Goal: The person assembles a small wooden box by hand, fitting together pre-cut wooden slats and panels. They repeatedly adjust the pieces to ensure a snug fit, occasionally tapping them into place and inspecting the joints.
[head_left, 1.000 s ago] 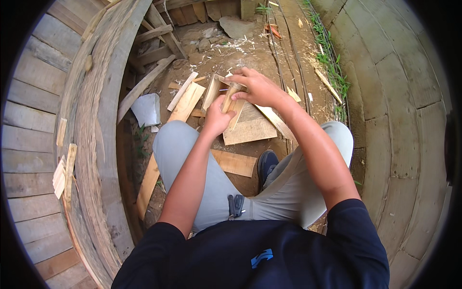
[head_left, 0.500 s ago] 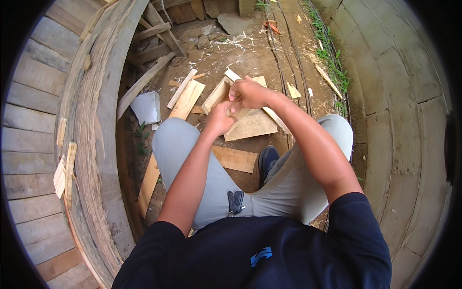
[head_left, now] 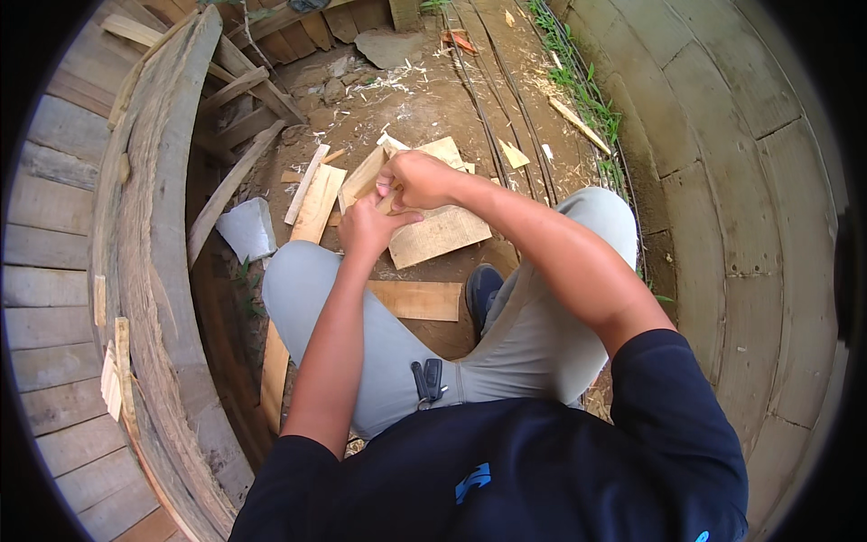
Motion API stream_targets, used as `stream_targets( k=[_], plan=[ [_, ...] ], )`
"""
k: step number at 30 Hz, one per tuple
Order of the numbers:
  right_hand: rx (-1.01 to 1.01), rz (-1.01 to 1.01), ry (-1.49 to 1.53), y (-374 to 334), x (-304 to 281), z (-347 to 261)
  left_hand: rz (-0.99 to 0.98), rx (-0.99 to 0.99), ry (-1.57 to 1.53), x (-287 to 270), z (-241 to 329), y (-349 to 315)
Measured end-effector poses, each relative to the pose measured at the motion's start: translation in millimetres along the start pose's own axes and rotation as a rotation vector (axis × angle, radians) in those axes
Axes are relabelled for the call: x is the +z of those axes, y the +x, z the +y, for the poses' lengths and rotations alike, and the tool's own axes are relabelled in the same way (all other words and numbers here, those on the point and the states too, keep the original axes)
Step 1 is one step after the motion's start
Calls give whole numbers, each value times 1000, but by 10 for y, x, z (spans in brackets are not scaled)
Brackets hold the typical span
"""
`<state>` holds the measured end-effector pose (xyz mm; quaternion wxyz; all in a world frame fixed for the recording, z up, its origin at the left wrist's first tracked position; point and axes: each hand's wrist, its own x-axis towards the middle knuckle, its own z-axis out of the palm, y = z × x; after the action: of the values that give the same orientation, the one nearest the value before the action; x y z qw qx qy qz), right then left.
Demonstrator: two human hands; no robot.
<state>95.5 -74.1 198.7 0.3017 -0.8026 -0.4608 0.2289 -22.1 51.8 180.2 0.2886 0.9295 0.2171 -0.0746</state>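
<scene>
My left hand (head_left: pixel 366 227) is closed round the near left corner of some pale wooden boards put together like a shallow box. Its thumb lies stretched to the right over the wood. Close above it, my right hand (head_left: pixel 417 180) is bent inward, its fingers pinched together against the left fingers; what they hold is hidden. The box's left side board (head_left: pixel 366 175) slants away behind the hands. A wide flat board (head_left: pixel 441 237) shows at its near right side. All of this sits low over the dirt, between my knees.
Loose planks lie left of the box, one long plank (head_left: pixel 318 200) among them, and another board (head_left: pixel 415 300) is nearer. A grey stone block (head_left: pixel 247 228) rests by a heavy timber beam (head_left: pixel 172 244). A plank wall (head_left: pixel 750 208) rises on the right. Wood chips litter the ground.
The whole view has shifted, so the scene sits further left. My hands stay together at the box corner; the left thumb now sticks out to the right.
</scene>
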Motion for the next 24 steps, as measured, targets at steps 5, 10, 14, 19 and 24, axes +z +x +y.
stream_targets(
  k=[5, 10, 14, 19, 24],
  plan=[
    [-38, 96, -5, -6, 44, -37, 90, 50, -7, 74, -185, 123],
    [-106, 147, 19, -11, 124, -23, 47, 47, -12, 47, -159, 111],
    [-43, 125, 59, -41, 76, -107, 79, 48, -25, 74, -180, 136],
    [-97, 144, 72, -57, 82, -83, 96, 64, -70, 100, -186, 117],
    [-119, 153, 88, -84, 88, -118, 88, 28, -74, 88, -186, 80]
  ],
)
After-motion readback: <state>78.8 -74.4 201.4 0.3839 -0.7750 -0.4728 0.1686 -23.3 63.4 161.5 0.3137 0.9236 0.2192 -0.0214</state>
